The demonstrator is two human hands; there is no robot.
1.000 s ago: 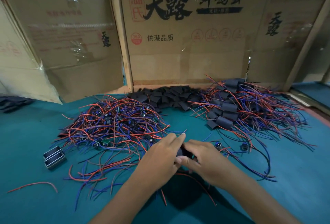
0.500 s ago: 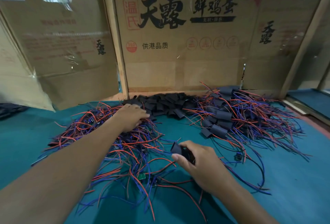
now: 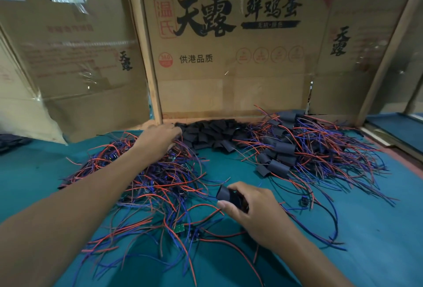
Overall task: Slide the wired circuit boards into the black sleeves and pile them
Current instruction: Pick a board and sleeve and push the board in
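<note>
My right hand (image 3: 256, 209) grips a black sleeve (image 3: 229, 196) near the table's middle, with red and blue wires trailing from under it. My left hand (image 3: 160, 139) reaches far forward and rests at the left edge of a heap of empty black sleeves (image 3: 212, 133); its fingertips are hidden, so I cannot tell whether it holds anything. A tangle of unsleeved wired boards (image 3: 155, 183) with red and blue leads lies under my left forearm. A small green board (image 3: 180, 228) lies near its front edge. On the right sits the pile of sleeved boards (image 3: 297, 151).
The table is covered in teal cloth (image 3: 377, 229). Cardboard boxes (image 3: 229, 57) with printed characters wall off the back, with a wooden post (image 3: 146, 57) between them. A loose black connector (image 3: 304, 201) lies to the right of my right hand.
My left hand left the sleeve, swung forward over the wire tangle and now reaches the empty sleeves at the back. My right hand keeps hold of the black sleeve. The camera tilted down slightly.
</note>
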